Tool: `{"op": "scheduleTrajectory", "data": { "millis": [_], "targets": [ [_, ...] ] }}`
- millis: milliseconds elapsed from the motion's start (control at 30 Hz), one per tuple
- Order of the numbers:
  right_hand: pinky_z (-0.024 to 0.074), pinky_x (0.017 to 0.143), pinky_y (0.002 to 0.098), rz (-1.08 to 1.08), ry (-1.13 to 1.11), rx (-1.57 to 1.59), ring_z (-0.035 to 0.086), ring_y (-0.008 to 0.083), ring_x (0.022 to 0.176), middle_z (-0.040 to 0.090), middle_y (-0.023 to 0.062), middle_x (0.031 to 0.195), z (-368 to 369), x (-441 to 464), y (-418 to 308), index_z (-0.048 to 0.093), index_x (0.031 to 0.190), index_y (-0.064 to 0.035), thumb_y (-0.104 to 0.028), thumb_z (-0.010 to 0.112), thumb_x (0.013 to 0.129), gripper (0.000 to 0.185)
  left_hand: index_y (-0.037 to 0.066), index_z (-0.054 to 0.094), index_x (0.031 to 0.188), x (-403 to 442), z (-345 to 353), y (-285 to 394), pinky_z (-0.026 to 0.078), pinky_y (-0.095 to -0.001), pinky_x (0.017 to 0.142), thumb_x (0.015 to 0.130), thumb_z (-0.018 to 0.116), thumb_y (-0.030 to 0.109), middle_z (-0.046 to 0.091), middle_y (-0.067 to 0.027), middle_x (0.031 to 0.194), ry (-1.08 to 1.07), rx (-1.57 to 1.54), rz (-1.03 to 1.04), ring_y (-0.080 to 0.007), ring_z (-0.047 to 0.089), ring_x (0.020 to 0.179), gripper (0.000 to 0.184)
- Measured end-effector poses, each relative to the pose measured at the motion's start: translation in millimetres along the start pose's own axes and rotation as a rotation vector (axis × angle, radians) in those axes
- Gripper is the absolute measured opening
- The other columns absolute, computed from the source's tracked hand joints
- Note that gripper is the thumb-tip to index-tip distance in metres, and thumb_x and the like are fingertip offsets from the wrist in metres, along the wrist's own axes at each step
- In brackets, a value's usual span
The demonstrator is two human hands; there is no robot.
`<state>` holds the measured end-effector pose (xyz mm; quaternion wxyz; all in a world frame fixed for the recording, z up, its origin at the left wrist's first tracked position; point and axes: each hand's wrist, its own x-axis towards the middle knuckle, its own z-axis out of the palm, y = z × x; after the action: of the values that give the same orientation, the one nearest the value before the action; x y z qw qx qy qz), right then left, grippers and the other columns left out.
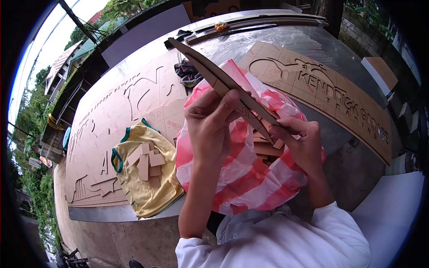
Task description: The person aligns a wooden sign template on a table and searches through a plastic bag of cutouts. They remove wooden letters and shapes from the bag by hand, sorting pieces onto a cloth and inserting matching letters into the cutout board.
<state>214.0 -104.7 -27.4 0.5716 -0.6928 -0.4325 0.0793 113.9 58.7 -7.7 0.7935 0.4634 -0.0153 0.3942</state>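
My left hand [213, 117] pinches a long, curved, pointed brown fibreboard cutout [203, 67] between thumb and fingers, above a red-and-white plastic bag [237, 178]. At the cutout's lower end, the fingers of my right hand [298, 139] are closed on it. A second thin pointed strip seems to hang below; whether it is separate I cannot tell. Inside the bag's open mouth lie several brown board pieces [263, 149]. To the left, small rectangular board blocks [145, 163] are piled on a yellow sleeveless shirt [154, 201] with green trim.
Large fibreboard sheets with cut-out letters cover the metal table: one sheet [103, 134] at left, another sheet [321, 105] reading "KENDRICK GARAGE TRADING" at right. Dark cloth [190, 73] lies behind the bag. Long strips [259, 27] rest along the far edge. A white panel [389, 219] stands at lower right.
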Motion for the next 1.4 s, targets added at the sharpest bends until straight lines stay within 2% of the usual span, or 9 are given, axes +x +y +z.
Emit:
{"op": "scheduleTrajectory", "data": {
  "millis": [167,400,600,700,867,1000,1167,1300,1400],
  "targets": [
    [0.0466,0.05,0.0231,-0.112,0.022,-0.053,0.061,0.0076,0.056,0.064,0.005,0.063,-24.1,17.3,-2.3,0.068,0.085,0.004,-0.007,0.068,0.084,0.011,-0.002,0.061,0.105,32.2,-63.3,101.1,0.057,-0.0329,0.083,0.096,0.052,0.01,0.068,-0.0157,0.096,0.164,-0.07,0.281,-0.024,0.068,0.09,0.017],
    [0.038,0.043,0.0243,-0.282,-0.171,-0.41,0.05,0.0063,0.044,0.052,0.0018,0.05,-6.0,208.8,4.3,0.063,0.071,0.0009,-0.03,0.058,0.094,0.039,-0.003,0.062,0.098,89.3,-155.4,130.1,0.057,-0.0314,0.079,0.089,0.062,0.008,0.067,-0.0173,0.095,0.418,0.299,0.106,-0.0229,0.067,0.086,0.014],
    [0.0517,0.082,0.0346,-0.384,-0.885,-0.475,0.066,0.0243,0.087,0.068,0.015,0.094,138.6,304.0,101.3,0.065,0.106,0.0001,-0.032,0.067,0.084,0.039,-0.002,0.062,0.098,108.8,-187.4,99.2,0.057,-0.0334,0.079,0.09,0.061,0.009,0.068,-0.0155,0.092,0.468,0.263,0.04,-0.0225,0.068,0.085,0.013],
    [0.0368,0.104,0.038,-0.441,-0.826,-0.618,0.046,0.0307,0.122,0.053,0.0177,0.124,181.3,289.8,122.9,0.052,0.127,-0.0007,-0.032,0.071,0.079,0.06,-0.003,0.058,0.106,116.3,-206.8,90.0,0.055,-0.0335,0.083,0.093,0.057,0.012,0.066,-0.0163,0.099,0.533,0.332,-0.032,-0.0244,0.066,0.092,0.02],
    [0.0409,0.098,0.0421,-0.635,-0.691,-0.923,0.055,0.0292,0.112,0.062,0.0165,0.107,205.3,297.8,159.3,0.06,0.116,-0.0046,-0.026,0.068,0.077,0.045,-0.002,0.059,0.106,127.0,-231.2,84.3,0.055,-0.0334,0.082,0.094,0.056,0.012,0.066,-0.015,0.099,0.577,0.335,-0.075,-0.025,0.066,0.092,0.019],
    [0.0491,0.08,0.0437,-0.368,-0.54,-0.55,0.063,0.0361,0.088,0.066,0.0222,0.09,195.1,311.9,137.6,0.064,0.105,-0.0055,-0.011,0.058,0.075,0.031,0.004,0.056,0.09,137.0,-249.4,82.0,0.052,-0.0272,0.062,0.095,0.054,0.015,0.059,-0.0049,0.076,0.612,0.228,-0.25,-0.0166,0.06,0.07,0.012],
    [0.0503,0.061,0.0215,-0.033,-0.421,0.192,0.061,0.0069,0.071,0.062,0.0021,0.089,171.3,327.0,74.0,0.059,0.115,-0.0056,-0.035,0.051,0.095,0.036,0.004,0.047,0.092,143.9,-240.8,60.3,0.045,-0.0277,0.06,0.097,0.047,0.015,0.052,-0.0083,0.081,0.56,0.259,-0.278,-0.0174,0.051,0.07,0.013],
    [0.045,0.095,0.0374,0.108,-0.478,0.55,0.064,0.0182,0.105,0.064,0.0096,0.118,163.9,340.7,64.4,0.053,0.124,-0.0121,-0.058,0.042,0.093,0.057,0.008,0.047,0.089,141.0,-212.8,49.2,0.034,-0.0189,0.045,0.096,0.053,0.02,0.051,-0.0034,0.08,0.309,0.282,-0.248,-0.0058,0.04,0.051,0.016],
    [0.0481,0.089,0.0366,0.002,-0.538,0.827,0.065,0.0193,0.099,0.068,0.0095,0.106,154.0,326.6,18.9,0.061,0.116,-0.01,-0.055,0.047,0.092,0.052,0.0,0.055,0.105,143.5,-192.2,45.4,0.024,-0.0175,0.039,0.081,0.075,0.017,0.048,0.0047,0.06,0.225,0.459,-0.154,-0.0005,0.034,0.043,0.035]
  ]
}}
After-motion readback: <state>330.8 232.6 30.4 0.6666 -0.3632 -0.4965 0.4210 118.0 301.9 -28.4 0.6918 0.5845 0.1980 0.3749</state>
